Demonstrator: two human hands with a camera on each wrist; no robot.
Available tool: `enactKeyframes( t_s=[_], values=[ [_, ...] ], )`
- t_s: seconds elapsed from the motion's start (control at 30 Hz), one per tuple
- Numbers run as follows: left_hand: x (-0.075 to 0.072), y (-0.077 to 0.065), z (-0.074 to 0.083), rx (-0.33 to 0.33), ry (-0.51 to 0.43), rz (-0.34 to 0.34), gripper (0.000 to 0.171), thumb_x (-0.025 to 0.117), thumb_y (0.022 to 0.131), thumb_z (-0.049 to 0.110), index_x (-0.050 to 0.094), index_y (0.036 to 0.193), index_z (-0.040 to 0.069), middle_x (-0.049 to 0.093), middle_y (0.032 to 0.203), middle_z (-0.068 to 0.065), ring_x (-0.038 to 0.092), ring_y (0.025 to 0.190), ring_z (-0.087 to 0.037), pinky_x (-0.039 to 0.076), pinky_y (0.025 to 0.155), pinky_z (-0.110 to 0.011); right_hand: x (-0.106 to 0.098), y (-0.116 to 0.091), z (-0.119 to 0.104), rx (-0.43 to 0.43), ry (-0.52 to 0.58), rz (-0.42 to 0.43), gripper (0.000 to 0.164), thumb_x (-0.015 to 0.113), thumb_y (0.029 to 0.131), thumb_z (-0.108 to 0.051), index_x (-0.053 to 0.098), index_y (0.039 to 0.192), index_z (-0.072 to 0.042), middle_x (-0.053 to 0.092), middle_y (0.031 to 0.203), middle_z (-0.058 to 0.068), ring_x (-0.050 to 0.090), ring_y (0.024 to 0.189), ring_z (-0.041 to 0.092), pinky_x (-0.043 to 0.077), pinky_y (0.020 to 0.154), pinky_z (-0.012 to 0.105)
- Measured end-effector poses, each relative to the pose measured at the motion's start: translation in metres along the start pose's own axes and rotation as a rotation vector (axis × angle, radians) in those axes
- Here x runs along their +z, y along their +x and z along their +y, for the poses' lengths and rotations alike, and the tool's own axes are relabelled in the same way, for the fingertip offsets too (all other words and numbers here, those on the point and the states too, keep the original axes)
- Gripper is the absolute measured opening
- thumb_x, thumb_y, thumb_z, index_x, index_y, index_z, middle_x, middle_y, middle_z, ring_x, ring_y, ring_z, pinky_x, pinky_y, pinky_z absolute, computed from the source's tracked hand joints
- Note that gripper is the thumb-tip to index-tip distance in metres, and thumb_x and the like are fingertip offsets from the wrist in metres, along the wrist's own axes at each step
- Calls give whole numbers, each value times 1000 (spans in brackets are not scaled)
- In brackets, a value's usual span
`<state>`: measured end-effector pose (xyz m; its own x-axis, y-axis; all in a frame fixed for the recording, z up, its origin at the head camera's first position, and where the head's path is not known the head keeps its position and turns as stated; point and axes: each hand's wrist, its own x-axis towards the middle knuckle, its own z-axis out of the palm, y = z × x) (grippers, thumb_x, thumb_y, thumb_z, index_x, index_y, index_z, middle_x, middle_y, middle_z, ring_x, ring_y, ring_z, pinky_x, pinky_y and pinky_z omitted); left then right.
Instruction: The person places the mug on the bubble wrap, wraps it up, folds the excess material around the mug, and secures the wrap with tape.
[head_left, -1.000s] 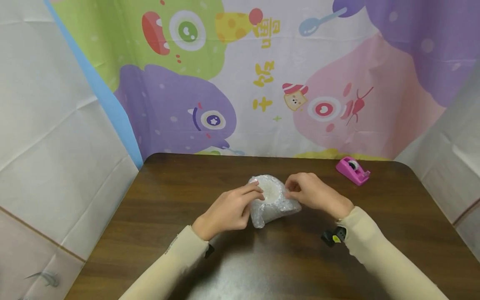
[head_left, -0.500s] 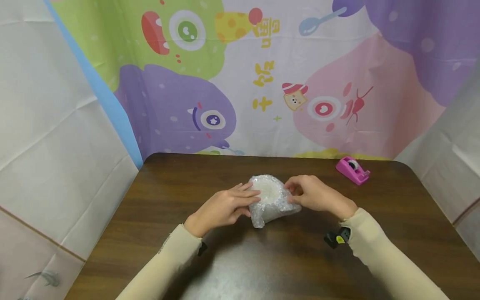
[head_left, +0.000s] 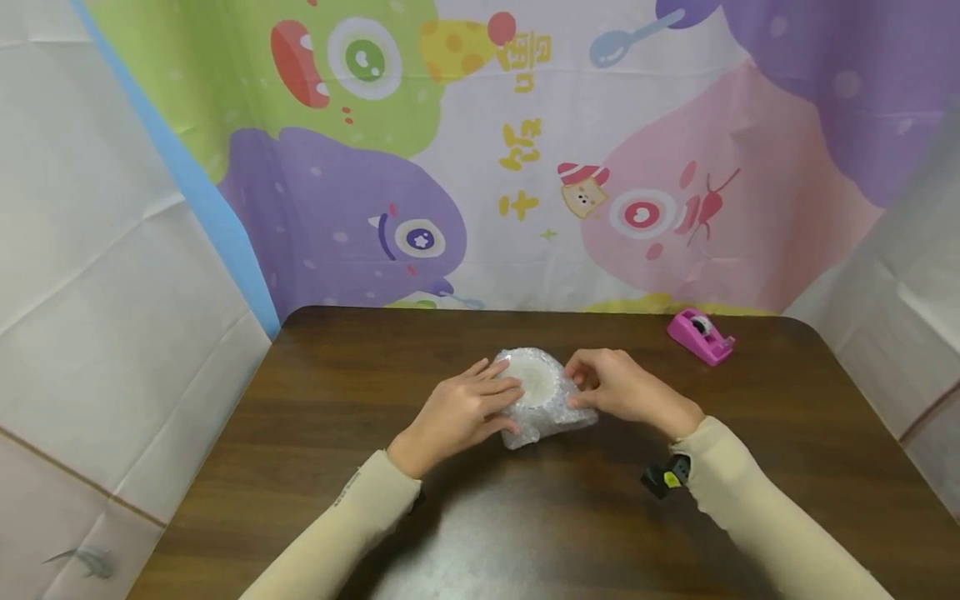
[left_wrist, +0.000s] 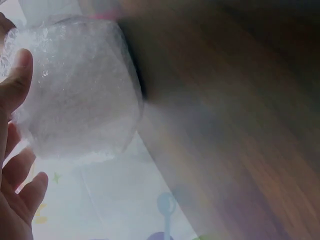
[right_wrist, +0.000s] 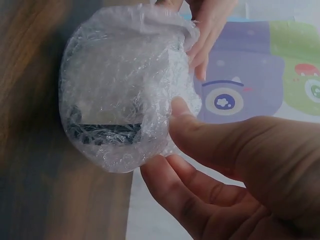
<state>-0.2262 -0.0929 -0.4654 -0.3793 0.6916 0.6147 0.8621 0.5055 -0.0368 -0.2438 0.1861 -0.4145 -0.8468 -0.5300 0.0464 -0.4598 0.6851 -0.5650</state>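
Observation:
A round object in clear bubble wrap [head_left: 551, 419] stands on the table, its pale circular top [head_left: 535, 382] showing. What is inside cannot be told; a dark band [right_wrist: 107, 134] shows through the wrap in the right wrist view. My left hand [head_left: 465, 411] lies against its left side, fingers stretched over the top's edge and thumb on the front; the left wrist view has that thumb [left_wrist: 17, 82] touching the wrap. On the other side my right hand [head_left: 618, 387] pinches the bubble wrap between thumb and fingers, closer up in the right wrist view.
A pink tape dispenser [head_left: 701, 337] with a roll of tape is at the back right of the dark wooden table [head_left: 337, 367]. A cartoon-printed curtain [head_left: 525, 275] hangs behind the table, and pale tiled sheets flank both sides.
My left fingers have shifted and spread on the wrap's left side. The flap at the front left has been lifted slightly. My right fingers have moved lower along the wrap's edge.

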Motion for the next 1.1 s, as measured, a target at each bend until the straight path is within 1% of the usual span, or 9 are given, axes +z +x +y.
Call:
enactKeyframes(
  t_s=[0.17,0.37,0.5,0.63,0.77,0.87,1.1],
  values=[
    [3,5,1,8,7,-40,46,85,79,40,79,113,9,78,114,-1,67,125,-29,49,111,-47,1,1,0,11,1,-1,29,87,82,-13,70,102,-4,69,87,3,64,78,13,56,70,29],
    [1,9,1,28,20,-132,35,81,87,38,76,109,11,77,110,0,62,131,-31,46,114,-50,3,1,-1,16,-4,10,29,87,82,-14,70,102,-4,68,86,3,62,76,11,54,69,27],
    [0,11,3,8,30,-178,31,79,91,37,75,105,11,77,107,0,62,132,-30,44,115,-48,4,1,-1,16,10,19,29,87,82,-14,69,102,-3,68,85,4,61,75,12,52,67,27],
    [-1,14,6,-13,57,-200,29,79,90,38,75,102,12,77,104,1,61,133,-29,46,114,-47,3,-1,0,25,28,21,29,86,83,-14,70,104,-3,67,87,4,60,75,11,52,66,26],
    [-1,16,8,-23,80,-213,30,79,90,40,75,102,12,77,102,2,61,133,-29,46,113,-47,2,-3,2,26,48,19,29,85,85,-15,71,108,-4,68,90,4,62,77,11,53,67,26],
    [-2,17,7,-34,60,-230,30,79,90,40,75,101,13,76,101,2,61,133,-29,46,114,-47,1,-5,4,14,54,16,29,84,86,-16,71,110,-3,69,91,4,62,79,11,53,68,26],
    [-5,21,6,-59,-19,-267,27,81,87,38,74,91,12,75,90,4,63,130,-29,45,115,-48,2,-7,2,-5,55,3,29,80,90,-15,71,114,-1,69,93,5,62,81,11,53,68,26]
  ],
)
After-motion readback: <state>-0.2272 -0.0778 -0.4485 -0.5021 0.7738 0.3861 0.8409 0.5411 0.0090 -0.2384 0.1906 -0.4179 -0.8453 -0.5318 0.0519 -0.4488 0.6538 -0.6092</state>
